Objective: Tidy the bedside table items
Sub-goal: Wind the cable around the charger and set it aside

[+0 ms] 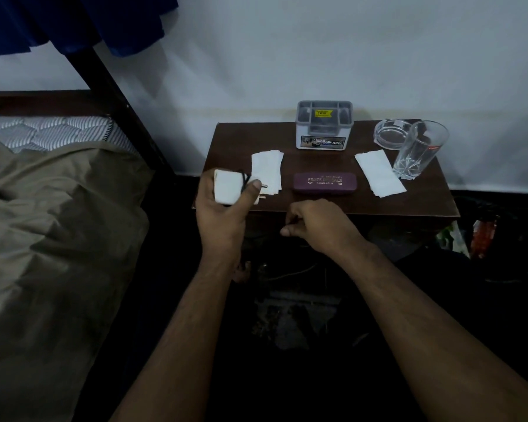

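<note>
White charger block sits in my left hand, thumb clamped across its face, fingers curled behind, prongs pointing right over the table's front-left corner; black cord is bunched against the block under the thumb, I judge so it won't trail; right hand hovers low at the table's front edge, fingers curled in with thumb near forefinger, whether it pinches a cord end I cannot tell; just past the charger lies a folded white paper; maroon spectacle case flat mid-table; second paper to the right, touching the tumbler; glass ashtray behind it; grey organiser box at the back edge, compartments open upward, probably the charger's home; table stands beside the bed.
</note>
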Demonstrator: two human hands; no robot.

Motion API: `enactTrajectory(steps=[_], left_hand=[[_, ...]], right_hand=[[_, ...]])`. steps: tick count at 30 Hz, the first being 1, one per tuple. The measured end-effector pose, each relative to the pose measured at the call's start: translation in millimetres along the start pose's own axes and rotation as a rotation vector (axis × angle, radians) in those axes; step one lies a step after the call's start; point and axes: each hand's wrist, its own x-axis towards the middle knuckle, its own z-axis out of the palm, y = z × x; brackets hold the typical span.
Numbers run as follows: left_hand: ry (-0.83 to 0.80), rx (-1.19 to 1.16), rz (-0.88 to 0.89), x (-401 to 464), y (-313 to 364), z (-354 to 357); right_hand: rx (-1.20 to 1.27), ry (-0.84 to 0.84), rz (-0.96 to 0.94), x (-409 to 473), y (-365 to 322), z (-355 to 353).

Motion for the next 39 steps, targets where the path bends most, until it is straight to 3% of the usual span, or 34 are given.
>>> enactTrajectory(steps=[4,7,9,12,17,22,28,33,39], left_hand=[[-0.058,-0.070,-0.145,-8,-8,-1],[-0.181,0.101,-0.096,-12,-7,-3],[-0.251,0.308,0.035,-12,-4,-5],[-0.219,0.469,0.157,-8,0,-9],[-0.259,0.503,0.128,-6,-2,-10],[-0.191,0.429,0.082,-4,-1,-11],[-0.146,0.573,0.122,-3,4,-13],[-0.170,0.736,0.168,2,3,-18],[-0.118,0.701,0.192,5,3,-22]], right_hand=[[-0.015,0.133,-0.032,2,-1,0],[0.050,0.220,-0.029,6,-4,2],[0.183,0.165,-0.014,6,-5,3],[0.408,0.062,-0.011,5,-9,6],[0.922,-0.044,0.067,2,-13,7],[0.877,-0.045,0.114,2,-10,4],[0.911,-0.078,0.095,1,-17,3],[0.995,-0.206,0.137,-4,-19,-3],[0.788,-0.373,0.086,-8,-15,-11]])
